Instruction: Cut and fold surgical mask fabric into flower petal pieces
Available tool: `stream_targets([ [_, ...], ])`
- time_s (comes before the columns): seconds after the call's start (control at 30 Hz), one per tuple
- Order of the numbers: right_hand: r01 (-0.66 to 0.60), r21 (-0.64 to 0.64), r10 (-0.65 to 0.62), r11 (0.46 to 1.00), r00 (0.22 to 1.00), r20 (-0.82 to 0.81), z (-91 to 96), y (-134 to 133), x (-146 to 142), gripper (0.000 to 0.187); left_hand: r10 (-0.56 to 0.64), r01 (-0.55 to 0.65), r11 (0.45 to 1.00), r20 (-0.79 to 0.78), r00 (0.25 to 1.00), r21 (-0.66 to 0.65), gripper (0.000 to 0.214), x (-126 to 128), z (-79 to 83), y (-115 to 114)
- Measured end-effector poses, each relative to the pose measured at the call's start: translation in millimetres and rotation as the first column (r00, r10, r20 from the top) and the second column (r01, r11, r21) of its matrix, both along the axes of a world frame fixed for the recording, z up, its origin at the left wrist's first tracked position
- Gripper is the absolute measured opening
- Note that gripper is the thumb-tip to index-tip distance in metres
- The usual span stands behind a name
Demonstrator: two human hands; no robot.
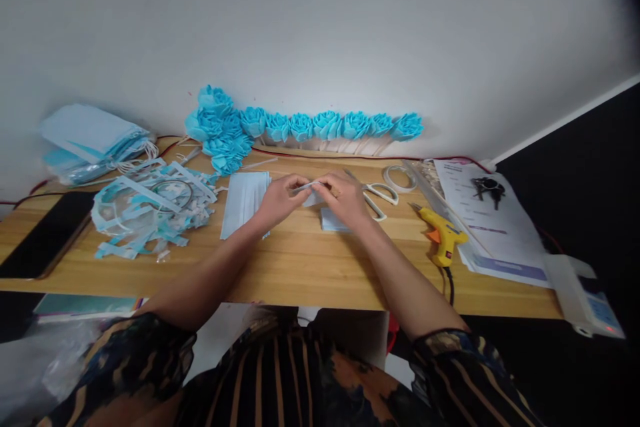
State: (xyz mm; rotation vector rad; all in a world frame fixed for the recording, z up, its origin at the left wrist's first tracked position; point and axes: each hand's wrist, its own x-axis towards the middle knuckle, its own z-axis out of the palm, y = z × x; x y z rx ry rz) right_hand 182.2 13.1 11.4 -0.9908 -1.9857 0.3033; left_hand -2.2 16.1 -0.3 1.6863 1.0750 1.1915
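Observation:
My left hand (284,199) and my right hand (346,199) meet above the middle of the table, fingers pinched. Between them they hold a small light-blue piece of mask fabric (314,195), mostly covered by the fingers. Left of my left hand lies a stack of pale blue mask sheets (244,204). Under my right hand a smaller pale blue piece (332,220) rests on the wood, partly hidden. Scissors with white handles (383,195) lie just right of my right hand, their blades partly hidden by it.
Blue fabric flowers (327,126) on sticks lean along the wall. At left are cut strips (155,204), a mask pile (93,134) and a black phone (45,234). At right are a tape roll (400,178), a yellow glue gun (443,235), papers (493,224) and keys (487,188).

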Motion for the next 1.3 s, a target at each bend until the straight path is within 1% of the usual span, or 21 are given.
stream_targets([
  [0.07, -0.023, -0.006, 0.023, 1.0, 0.999, 0.035, -0.5, -1, -3, 0.016, -0.001, 0.001, 1.0, -0.003, 1.0, 0.014, 0.02, 1, -2.6, 0],
  [0.13, -0.024, -0.066, 0.023, 0.998, 1.0, -0.013, -0.8, -2, -4, 0.013, -0.036, 0.039, 0.998, 0.065, 0.997, -0.042, 0.022, 1, -5.4, 1],
  [0.17, -0.026, -0.116, 0.018, 0.993, 0.998, -0.066, -0.9, -2, -5, 0.017, -0.05, 0.061, 0.994, 0.12, 0.991, -0.087, 0.024, 1, -6.4, 1],
  [0.27, -0.076, -0.285, 0.011, 0.956, 0.975, -0.222, -1.7, -2, -6, 0.049, -0.027, 0.086, 0.975, 0.276, 0.961, -0.203, 0.03, 2, -6.2, 1],
  [0.3, -0.094, -0.332, 0.009, 0.939, 0.969, -0.248, -2.4, -1, -6, 0.055, -0.014, 0.086, 0.971, 0.309, 0.951, -0.223, 0.031, 2, -5.2, 1],
  [0.37, -0.117, -0.405, -0.001, 0.907, 0.96, -0.281, -4.2, 0, -6, 0.057, 0.01, 0.083, 0.967, 0.36, 0.933, -0.241, 0.032, 2, -2.6, 1],
  [0.43, -0.146, -0.445, -0.01, 0.883, 0.944, -0.33, -6.7, 3, -5, 0.053, 0.032, 0.075, 0.966, 0.399, 0.917, -0.249, 0.033, 1, -0.2, 1],
  [0.5, -0.18, -0.449, -0.006, 0.875, 0.923, -0.384, -9.4, 7, -4, 0.05, 0.061, 0.056, 0.966, 0.428, 0.902, -0.254, 0.033, 0, 1.2, 2],
  [0.6, -0.189, -0.423, -0.007, 0.886, 0.908, -0.419, -12.7, 14, 0, 0.048, 0.105, 0.01, 0.966, 0.424, 0.899, -0.26, 0.032, -3, 1.3, 5],
  [0.73, -0.175, -0.394, -0.008, 0.902, 0.906, -0.422, -13.2, 17, 3, 0.046, 0.147, -0.054, 0.965, 0.356, 0.923, -0.257, 0.032, -6, -1.0, 8],
  [0.83, -0.146, -0.367, -0.005, 0.919, 0.925, -0.379, -11.2, 14, 3, 0.046, 0.174, -0.063, 0.952, 0.36, 0.917, -0.3, 0.035, -7, -3.3, 11],
  [0.93, -0.096, -0.328, -0.013, 0.94, 0.949, -0.315, -9.1, 11, 1, 0.045, 0.174, -0.025, 0.94, 0.415, 0.893, -0.34, 0.039, -6, -4.1, 11],
  [1.03, -0.06, -0.306, -0.032, 0.95, 0.957, -0.289, -8.7, 10, 1, 0.045, 0.134, 0.055, 0.937, 0.5, 0.856, -0.346, 0.039, -6, -3.1, 10],
  [1.2, -0.082, -0.356, -0.04, 0.931, 0.945, -0.325, -11.5, 12, 1, 0.049, 0.063, 0.169, 0.93, 0.596, 0.801, -0.326, 0.037, -4, -1.4, 7],
  [1.3, -0.104, -0.375, -0.033, 0.921, 0.939, -0.341, -12.0, 12, 0, 0.05, 0.0, 0.218, 0.93, 0.594, 0.805, -0.296, 0.034, -2, -1.6, 8],
])
